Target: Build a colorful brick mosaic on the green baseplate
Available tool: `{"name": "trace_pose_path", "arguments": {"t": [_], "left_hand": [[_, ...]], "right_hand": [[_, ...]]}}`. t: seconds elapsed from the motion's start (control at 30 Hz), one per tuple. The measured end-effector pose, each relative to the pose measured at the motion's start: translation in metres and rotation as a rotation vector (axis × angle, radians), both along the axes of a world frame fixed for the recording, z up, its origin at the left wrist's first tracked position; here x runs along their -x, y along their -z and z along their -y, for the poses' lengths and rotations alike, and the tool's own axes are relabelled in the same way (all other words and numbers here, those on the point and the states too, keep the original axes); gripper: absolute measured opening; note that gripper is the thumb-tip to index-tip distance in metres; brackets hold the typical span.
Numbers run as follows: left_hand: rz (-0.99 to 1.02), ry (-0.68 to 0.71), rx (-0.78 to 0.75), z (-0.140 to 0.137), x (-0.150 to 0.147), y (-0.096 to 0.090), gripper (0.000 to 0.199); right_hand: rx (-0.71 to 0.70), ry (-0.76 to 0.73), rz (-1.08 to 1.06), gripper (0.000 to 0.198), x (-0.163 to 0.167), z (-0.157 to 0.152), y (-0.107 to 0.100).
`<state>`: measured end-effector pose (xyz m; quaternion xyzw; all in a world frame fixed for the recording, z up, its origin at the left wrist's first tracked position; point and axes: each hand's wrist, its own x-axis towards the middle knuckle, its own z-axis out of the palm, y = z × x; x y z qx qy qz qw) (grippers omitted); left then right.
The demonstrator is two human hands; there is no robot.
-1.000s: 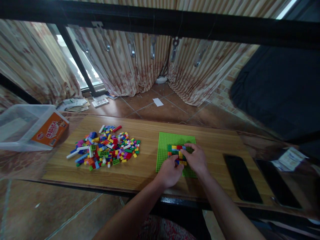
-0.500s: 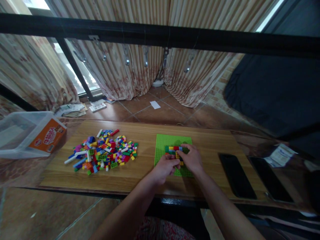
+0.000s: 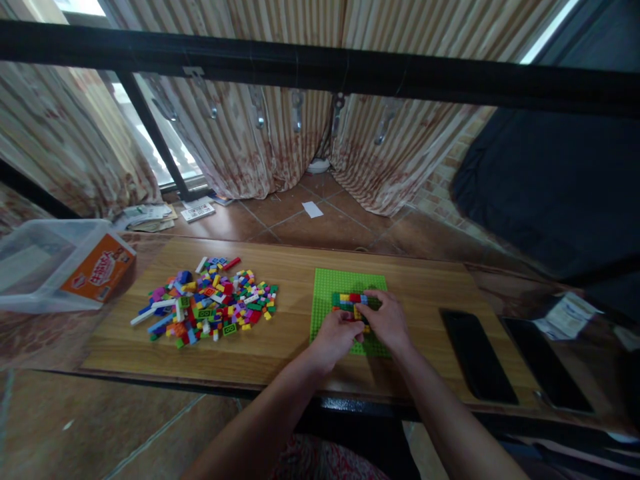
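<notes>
A green studded baseplate point(image 3: 325, 283) lies on the wooden board, and rows of coloured toy bricks point(image 3: 354, 298) in red, yellow, green and blue stand on it. My left hand point(image 3: 340, 337) is closed at the near left side of these bricks, its thumb pressed against the fingers; whatever is between them is hidden. From the right, my right hand point(image 3: 387, 320) grips the brick rows, with its fingers at the far right corner and its thumb at the middle. Both hands cover part of the bricks and of the baseplate.
A heap of loose toy bricks point(image 3: 210, 300) is spread on the left of the wooden board point(image 3: 285, 360). Beyond it stands a clear plastic bin point(image 3: 55, 293) with an orange label. Two dark phone-like slabs point(image 3: 477, 357) lie at the right. A black bar point(image 3: 320, 63) crosses above the far side.
The view has shifted slightly. Both hands stay at the bricks on the baseplate, with only small finger movement.
</notes>
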<state>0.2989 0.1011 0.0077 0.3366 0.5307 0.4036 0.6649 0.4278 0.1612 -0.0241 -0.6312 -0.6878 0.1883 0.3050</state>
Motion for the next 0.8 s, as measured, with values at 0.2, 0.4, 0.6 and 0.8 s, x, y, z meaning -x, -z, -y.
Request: {"name": "trace_pose_path", "arguments": {"t": [0.2,0.4,0.6,0.8], "left_hand": [[-0.066,0.016,-0.059,-0.001,-0.002,0.007,0.003],[-0.277,0.104,-0.157,0.009,0.002,0.013,0.032],[-0.422,0.129,-0.176,0.018,0.006,0.011,0.052],[-0.563,0.149,-0.263,0.018,0.003,0.012,0.053]], "right_hand": [[-0.018,-0.010,0.019,0.032,-0.001,0.002,0.000],[-0.068,-0.010,0.041,0.036,0.004,0.012,-0.002],[-0.065,-0.024,-0.011,0.044,-0.001,0.017,-0.005],[-0.058,-0.015,0.024,0.042,-0.004,0.019,0.000]]}}
